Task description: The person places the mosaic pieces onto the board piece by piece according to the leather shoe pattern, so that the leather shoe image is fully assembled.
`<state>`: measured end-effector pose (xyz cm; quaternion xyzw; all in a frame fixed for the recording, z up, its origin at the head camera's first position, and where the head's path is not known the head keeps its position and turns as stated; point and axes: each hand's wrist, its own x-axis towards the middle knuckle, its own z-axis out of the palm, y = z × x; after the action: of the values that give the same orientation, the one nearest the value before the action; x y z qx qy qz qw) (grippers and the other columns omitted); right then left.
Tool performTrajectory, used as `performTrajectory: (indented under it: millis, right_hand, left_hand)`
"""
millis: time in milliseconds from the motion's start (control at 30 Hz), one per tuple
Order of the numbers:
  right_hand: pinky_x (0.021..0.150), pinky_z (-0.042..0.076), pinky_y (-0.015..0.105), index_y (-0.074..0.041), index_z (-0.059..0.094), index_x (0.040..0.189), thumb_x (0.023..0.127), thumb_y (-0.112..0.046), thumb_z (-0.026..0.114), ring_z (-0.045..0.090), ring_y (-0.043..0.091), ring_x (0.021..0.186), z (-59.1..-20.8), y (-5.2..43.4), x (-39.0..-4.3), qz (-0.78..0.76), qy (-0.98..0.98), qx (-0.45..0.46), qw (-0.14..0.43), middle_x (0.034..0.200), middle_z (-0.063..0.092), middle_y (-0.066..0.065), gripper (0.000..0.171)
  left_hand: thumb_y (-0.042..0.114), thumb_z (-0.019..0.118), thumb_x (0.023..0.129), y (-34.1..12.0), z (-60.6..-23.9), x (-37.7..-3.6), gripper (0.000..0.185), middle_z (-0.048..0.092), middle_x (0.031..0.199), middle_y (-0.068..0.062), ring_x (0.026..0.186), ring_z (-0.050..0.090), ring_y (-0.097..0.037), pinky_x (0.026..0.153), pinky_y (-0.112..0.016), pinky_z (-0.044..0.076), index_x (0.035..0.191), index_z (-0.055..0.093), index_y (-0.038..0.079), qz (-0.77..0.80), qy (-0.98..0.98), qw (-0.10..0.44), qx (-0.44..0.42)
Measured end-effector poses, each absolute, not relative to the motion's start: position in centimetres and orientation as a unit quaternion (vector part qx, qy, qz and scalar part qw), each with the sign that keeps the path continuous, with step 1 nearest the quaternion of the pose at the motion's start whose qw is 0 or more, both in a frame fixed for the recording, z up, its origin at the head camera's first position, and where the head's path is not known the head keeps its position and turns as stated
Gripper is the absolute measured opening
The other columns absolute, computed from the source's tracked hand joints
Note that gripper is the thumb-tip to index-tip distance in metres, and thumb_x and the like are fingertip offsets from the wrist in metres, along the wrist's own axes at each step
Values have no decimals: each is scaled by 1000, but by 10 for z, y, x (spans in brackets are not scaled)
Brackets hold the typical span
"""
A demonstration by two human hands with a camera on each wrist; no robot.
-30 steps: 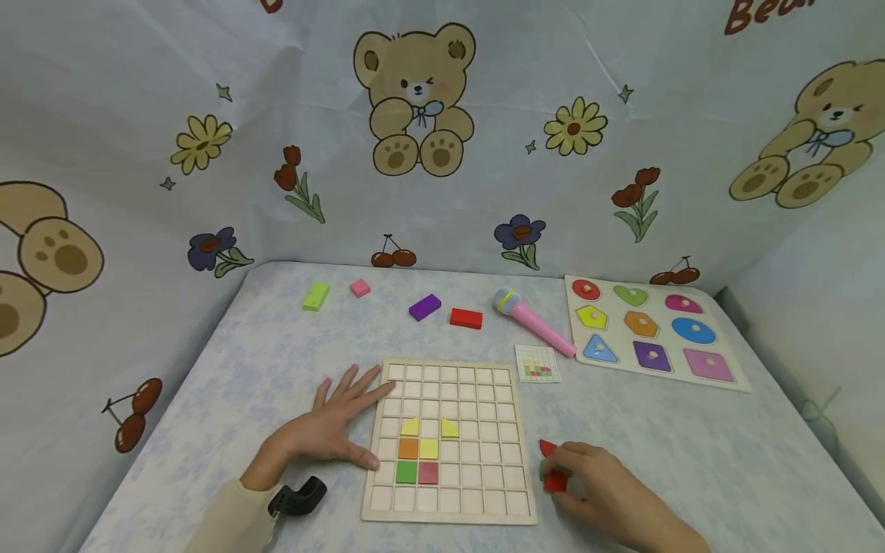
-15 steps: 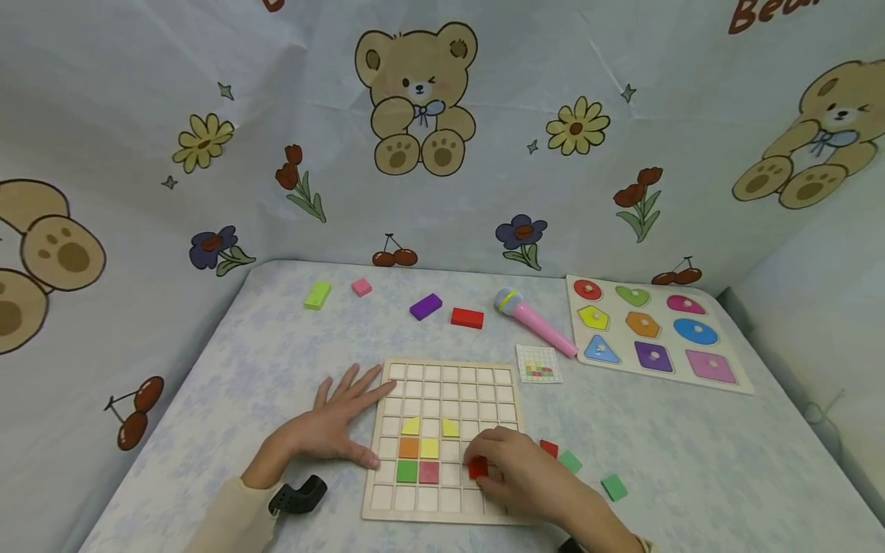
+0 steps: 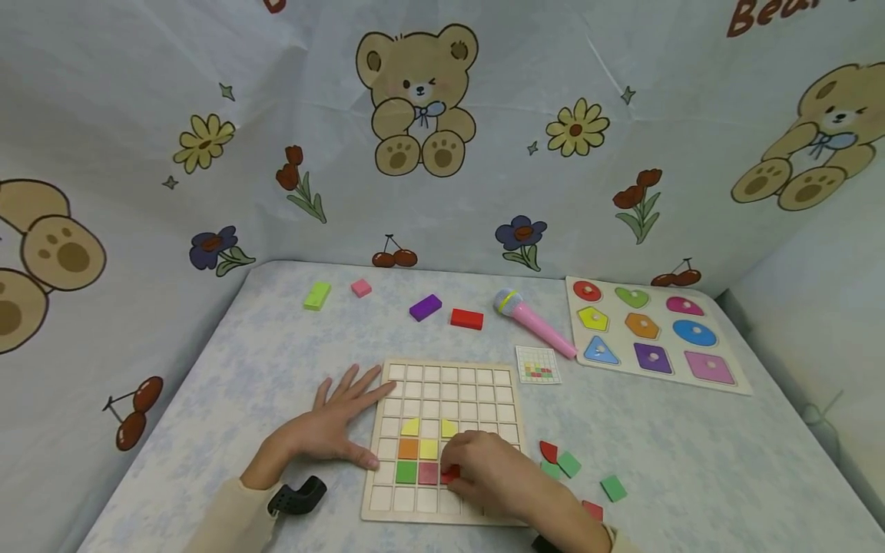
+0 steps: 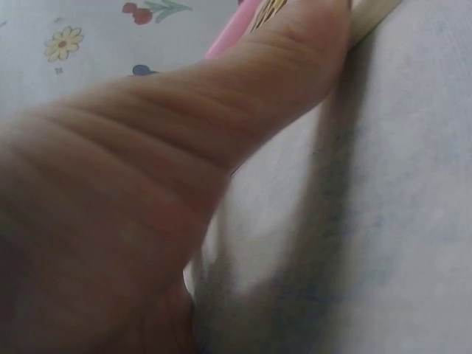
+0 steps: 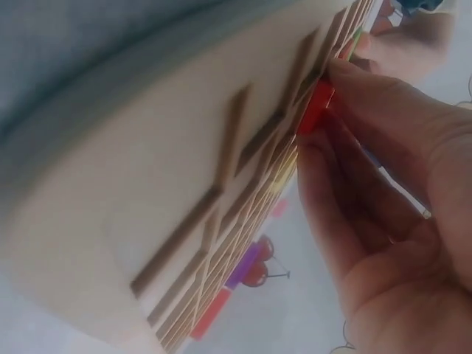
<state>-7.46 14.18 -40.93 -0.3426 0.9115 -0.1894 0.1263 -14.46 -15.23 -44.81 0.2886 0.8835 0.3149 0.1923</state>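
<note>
My left hand (image 3: 335,422) lies spread at the left edge of a wooden grid board (image 3: 430,390), fingertips and thumb on its rim. Between thumb and fingers, my right hand (image 3: 491,468) pinches a small red tile (image 5: 316,107) low over the board. In the head view that tile sits just right of a dark pink tile (image 3: 428,473), mostly covered by the fingers. A green tile (image 3: 406,471), an orange tile (image 3: 409,448) and a yellow tile (image 3: 429,449) lie in nearby cells. Two yellow corner-cut tiles (image 3: 411,427) are in the row above.
Loose green tiles (image 3: 569,464), a red quarter-round tile (image 3: 548,452) and another red tile (image 3: 592,510) lie right of the board. Behind are a pattern card (image 3: 538,365), a pink toy microphone (image 3: 539,326), a knobbed shape puzzle (image 3: 664,369) and several blocks, including a purple block (image 3: 425,308).
My right hand has picked a red tile from the loose ones at the right and carried it left over the board, beside the dark pink tile. The left hand has stayed put.
</note>
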Motion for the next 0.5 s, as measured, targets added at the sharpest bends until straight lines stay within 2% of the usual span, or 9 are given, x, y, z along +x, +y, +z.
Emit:
performTrajectory:
  millis: [167, 367, 500]
  right_hand:
    - [88, 54, 23, -22, 79, 96, 91, -20, 76, 63, 2, 101, -410, 142, -73, -173, 911, -356, 115, 103, 71, -14, 7]
    - [76, 50, 16, -25, 80, 94, 89, -21, 78, 55, 4, 96, -409, 147, -68, -169, 913, -361, 93, 105, 65, -12, 7]
    - [77, 49, 17, -26, 79, 103, 88, -23, 77, 51, 5, 96, -408, 153, -66, -168, 917, -352, 88, 108, 61, -12, 15]
  left_hand:
    - [57, 85, 71, -153, -449, -144, 114, 2, 170, -11, 153, -13, -44, 111, -72, -11, 161, 25, 22, 313, 884, 193, 290]
    - [57, 85, 71, -153, -449, -144, 114, 2, 170, -11, 153, -14, -44, 111, -72, -12, 161, 25, 22, 316, 882, 197, 289]
    - [58, 85, 70, -152, -450, -144, 114, 2, 170, -11, 153, -14, -44, 111, -72, -12, 161, 25, 23, 314, 884, 197, 286]
